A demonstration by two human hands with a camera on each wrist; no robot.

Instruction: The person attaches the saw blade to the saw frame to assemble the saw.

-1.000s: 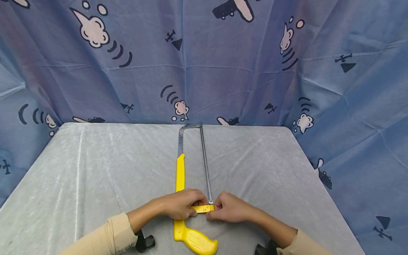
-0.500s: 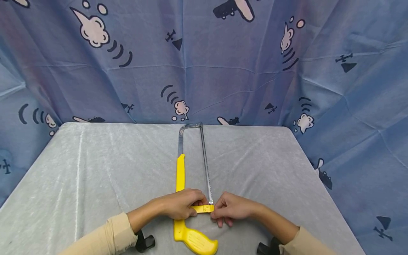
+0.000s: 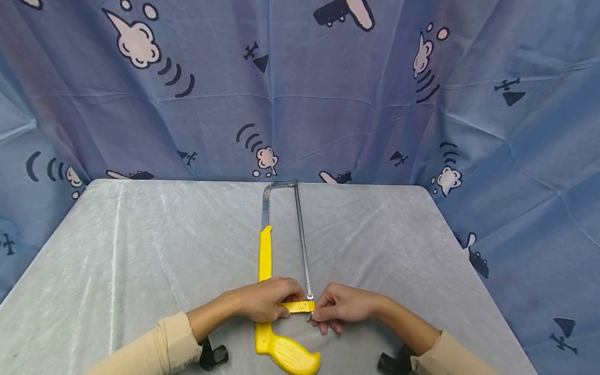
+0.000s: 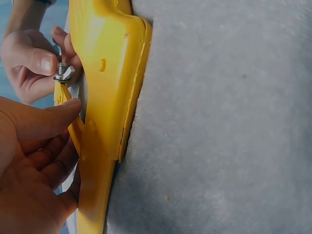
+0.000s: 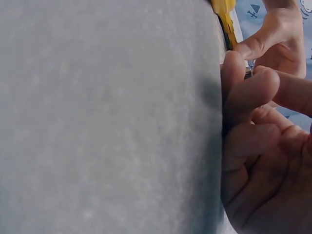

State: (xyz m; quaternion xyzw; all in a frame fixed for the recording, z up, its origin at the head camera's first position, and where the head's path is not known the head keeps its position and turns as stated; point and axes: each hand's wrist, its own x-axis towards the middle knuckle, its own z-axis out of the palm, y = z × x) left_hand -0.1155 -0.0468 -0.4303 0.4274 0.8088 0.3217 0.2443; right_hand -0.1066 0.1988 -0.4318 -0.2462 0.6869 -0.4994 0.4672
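A yellow hacksaw (image 3: 265,255) lies on the table, its yellow handle (image 3: 288,354) toward me and its thin blade (image 3: 303,250) on the right. My left hand (image 3: 269,300) pinches the short yellow bracket (image 3: 300,307) between frame and blade, thumb on the near side. A metal wing nut (image 4: 63,74) sits on a threaded bolt at the bracket's end. Around it are the thumb and curled fingers of my right hand (image 3: 344,304), the thumb at the nut's side. In the right wrist view, the fingers (image 5: 253,90) hide most of the nut.
A pale grey cloth covers the table (image 3: 164,250). Behind it hangs a blue patterned curtain (image 3: 319,135). Black wrist mounts (image 3: 213,357) sit under both forearms, close to the tabletop.
My right hand has shifted slightly to the right and its fingers have changed position, so the wing nut now shows at the bracket's end. The left hand and hacksaw stay in place.
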